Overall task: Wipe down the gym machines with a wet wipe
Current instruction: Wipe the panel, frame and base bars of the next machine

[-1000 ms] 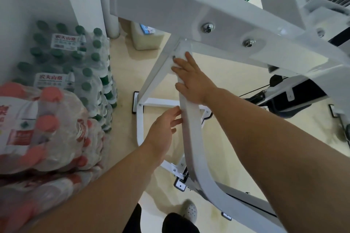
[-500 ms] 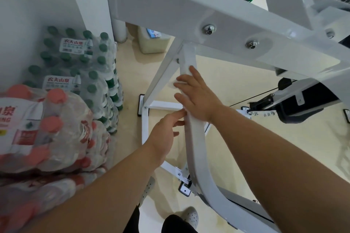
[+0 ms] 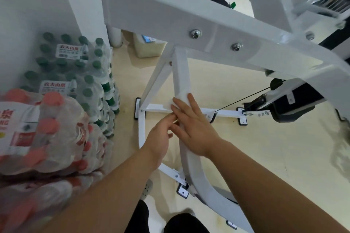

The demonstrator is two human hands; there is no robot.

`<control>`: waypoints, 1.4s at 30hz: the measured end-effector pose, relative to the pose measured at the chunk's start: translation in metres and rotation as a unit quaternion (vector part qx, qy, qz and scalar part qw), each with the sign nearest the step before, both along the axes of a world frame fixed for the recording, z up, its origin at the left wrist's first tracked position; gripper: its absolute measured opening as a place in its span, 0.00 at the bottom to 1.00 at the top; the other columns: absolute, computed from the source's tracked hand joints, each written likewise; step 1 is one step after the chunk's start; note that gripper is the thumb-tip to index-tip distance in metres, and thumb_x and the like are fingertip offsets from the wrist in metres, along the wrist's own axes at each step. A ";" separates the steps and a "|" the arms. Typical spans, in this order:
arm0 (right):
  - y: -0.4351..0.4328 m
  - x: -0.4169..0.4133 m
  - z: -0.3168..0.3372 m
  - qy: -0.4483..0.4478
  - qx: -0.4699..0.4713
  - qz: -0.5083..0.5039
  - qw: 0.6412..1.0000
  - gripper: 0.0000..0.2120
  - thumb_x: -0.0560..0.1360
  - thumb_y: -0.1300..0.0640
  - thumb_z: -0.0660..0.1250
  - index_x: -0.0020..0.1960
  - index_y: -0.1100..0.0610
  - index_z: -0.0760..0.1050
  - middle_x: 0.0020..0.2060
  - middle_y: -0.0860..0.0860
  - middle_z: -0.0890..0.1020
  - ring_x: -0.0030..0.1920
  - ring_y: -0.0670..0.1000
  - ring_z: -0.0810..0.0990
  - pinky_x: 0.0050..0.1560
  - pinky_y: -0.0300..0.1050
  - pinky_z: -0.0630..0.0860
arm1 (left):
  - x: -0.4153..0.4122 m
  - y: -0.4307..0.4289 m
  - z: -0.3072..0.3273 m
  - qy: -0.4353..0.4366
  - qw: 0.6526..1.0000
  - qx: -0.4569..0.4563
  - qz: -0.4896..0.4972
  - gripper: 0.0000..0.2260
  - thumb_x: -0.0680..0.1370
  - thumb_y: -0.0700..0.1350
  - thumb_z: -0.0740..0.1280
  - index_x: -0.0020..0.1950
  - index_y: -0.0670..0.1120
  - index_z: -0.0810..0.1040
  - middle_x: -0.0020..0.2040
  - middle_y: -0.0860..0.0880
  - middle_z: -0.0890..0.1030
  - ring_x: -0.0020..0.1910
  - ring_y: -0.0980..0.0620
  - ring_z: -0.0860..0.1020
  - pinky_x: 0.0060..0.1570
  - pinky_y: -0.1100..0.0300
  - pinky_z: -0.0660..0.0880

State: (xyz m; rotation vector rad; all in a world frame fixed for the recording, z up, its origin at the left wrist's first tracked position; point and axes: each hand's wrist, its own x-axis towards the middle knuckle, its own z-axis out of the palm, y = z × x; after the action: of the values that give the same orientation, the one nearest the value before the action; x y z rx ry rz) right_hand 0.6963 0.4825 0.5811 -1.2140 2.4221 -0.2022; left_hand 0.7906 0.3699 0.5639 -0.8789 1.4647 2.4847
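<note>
So the right hand is laid flat against the curved white upright of the gym machine, fingers stretched out and spread, palm pressing a white wet wipe onto the tube. You can only see a bit of the wipe poking out past the fingertips, wrapped over the front of the post, and it's nearly the same colour as the paint so the edges are hard to make out. The hand is pinning it, not pinching it.

The left hand comes in from the left side of the same post, just below the right hand's fingers. Its fingers are loosely curled and the tips touch the post right by the right hand. Can't tell if it's got any of the wipe.

Above them the post meets a big white crossbeam with 2 shiny bolts in it. A thin diagonal brace runs down to a floor bar on the beige floor, and a black cable runs off to the right.

On the left against the wall there are shrink-wrapped packs of water bottles, green-capped ones further back and red-capped ones close up, pretty blurry. A dark shoe shows at the bottom edge.
</note>
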 end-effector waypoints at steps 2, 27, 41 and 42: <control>-0.002 0.001 0.000 0.000 0.008 0.002 1.000 0.40 0.78 0.31 0.43 0.82 0.53 0.57 0.82 0.42 0.50 0.80 0.48 0.32 0.81 0.49 0.42 | 0.000 0.000 -0.002 -0.001 1.000 0.002 0.001 0.21 0.80 0.56 0.52 0.68 0.60 0.77 0.64 0.63 0.80 0.67 0.60 0.75 0.71 0.49 0.68; -0.008 -0.010 0.069 0.005 -0.257 -0.062 0.964 0.20 0.84 0.59 0.58 0.76 0.58 0.69 0.78 0.52 0.66 0.78 0.51 0.63 0.79 0.41 0.55 | 0.024 -0.022 0.105 -0.040 0.923 -0.342 0.172 0.20 0.86 0.56 0.51 0.74 0.54 0.71 0.69 0.53 0.74 0.67 0.52 0.73 0.71 0.49 0.67; -0.091 -0.058 0.142 0.277 -0.097 -0.093 0.951 0.45 0.78 0.29 0.42 0.83 0.60 0.46 0.82 0.57 0.51 0.82 0.57 0.46 0.81 0.57 0.39 | -0.027 -0.156 0.155 0.116 0.666 -0.733 0.077 0.24 0.78 0.47 0.53 0.72 0.43 0.74 0.74 0.45 0.72 0.75 0.44 0.65 0.76 0.45 0.62; -0.098 -0.054 0.140 0.277 -0.104 -0.104 0.949 0.46 0.78 0.29 0.43 0.83 0.61 0.47 0.82 0.58 0.52 0.82 0.58 0.47 0.81 0.57 0.39 | -0.027 -0.161 0.151 0.133 0.659 -0.736 0.082 0.24 0.78 0.45 0.54 0.71 0.42 0.75 0.72 0.45 0.74 0.74 0.45 0.67 0.75 0.45 0.63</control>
State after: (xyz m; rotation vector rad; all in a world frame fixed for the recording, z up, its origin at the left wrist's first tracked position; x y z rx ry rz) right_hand 0.6423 0.3842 0.7214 -1.2253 3.0911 -0.2025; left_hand 0.7634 0.2088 0.7148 -0.6647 3.5898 0.9050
